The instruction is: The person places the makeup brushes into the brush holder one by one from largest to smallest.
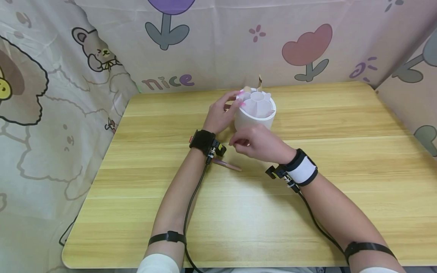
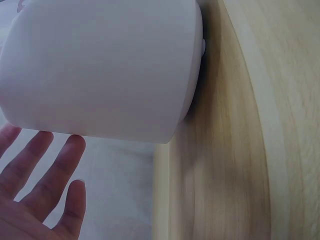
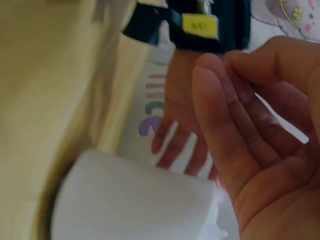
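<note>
A round white organizer [image 1: 254, 119] with several compartments inside stands at the back of the table. My left hand [image 1: 220, 115] is at its left side, pink-nailed fingertips at the rim. In the left wrist view, several outstretched fingers [image 2: 55, 172] touch the white wall, and the smallest finger stands apart. My right hand [image 1: 261, 144] hovers at the organizer's front, thumb and fingertips brought together. The right wrist view shows nothing between those fingertips [image 3: 207, 85]. A slim pinkish stick [image 1: 227, 164] lies on the table below the hands, partly hidden by the left wrist camera.
A gold-coloured tip [image 1: 260, 81] and a beige rounded piece [image 1: 247, 89] stick up at the organizer's back. Wood-grain table [image 1: 136, 197] extends to both sides. A printed curtain [image 1: 218, 49] hangs right behind it. Cables [image 1: 192, 204] run along both forearms.
</note>
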A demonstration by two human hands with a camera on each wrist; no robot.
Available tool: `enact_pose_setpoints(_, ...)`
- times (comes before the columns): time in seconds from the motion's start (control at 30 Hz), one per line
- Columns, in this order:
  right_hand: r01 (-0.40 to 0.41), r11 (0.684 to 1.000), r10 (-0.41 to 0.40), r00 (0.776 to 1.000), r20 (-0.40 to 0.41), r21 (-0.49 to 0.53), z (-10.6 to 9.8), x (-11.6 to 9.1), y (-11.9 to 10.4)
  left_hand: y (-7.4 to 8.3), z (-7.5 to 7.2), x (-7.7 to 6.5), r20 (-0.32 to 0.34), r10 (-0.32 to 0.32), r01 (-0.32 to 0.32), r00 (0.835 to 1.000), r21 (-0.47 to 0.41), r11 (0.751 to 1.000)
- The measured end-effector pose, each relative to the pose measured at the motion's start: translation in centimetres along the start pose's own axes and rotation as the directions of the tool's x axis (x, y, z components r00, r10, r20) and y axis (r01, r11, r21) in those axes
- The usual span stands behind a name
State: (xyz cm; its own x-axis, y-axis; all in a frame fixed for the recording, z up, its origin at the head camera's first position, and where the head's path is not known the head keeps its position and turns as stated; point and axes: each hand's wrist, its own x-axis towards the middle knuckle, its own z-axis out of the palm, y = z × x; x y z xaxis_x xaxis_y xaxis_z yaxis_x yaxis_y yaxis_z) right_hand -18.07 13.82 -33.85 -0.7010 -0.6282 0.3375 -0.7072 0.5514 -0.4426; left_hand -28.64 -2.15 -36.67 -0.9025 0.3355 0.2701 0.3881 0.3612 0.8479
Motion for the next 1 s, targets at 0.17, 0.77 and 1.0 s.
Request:
enact_pose_setpoints(0.17, 0.062, 0.998, -0.060, 0.995, 0.083, -0.024, 1.5, 0.1, -0.3, 0.0, 0.1, 0.0, -0.012, 0.013, -0.013, 1.000, 0.010, 1.000)
enact_pose_setpoints(0.77, 0.033, 0.999, -0.028, 0.973, 0.230, -0.017, 4.6, 0.4, -0.3, 0.2, 0.1, 0.2, -0.015, 0.003, -0.003, 1.000, 0.035, 0.999)
enact_pose_setpoints(1.0, 0.018, 1.000, -0.013, 0.979, 0.204, -0.022, 5.0, 0.4, -0.4, 0.1, 0.1, 0.2, -0.014, -0.003, 0.004, 1.000, 0.022, 1.000)
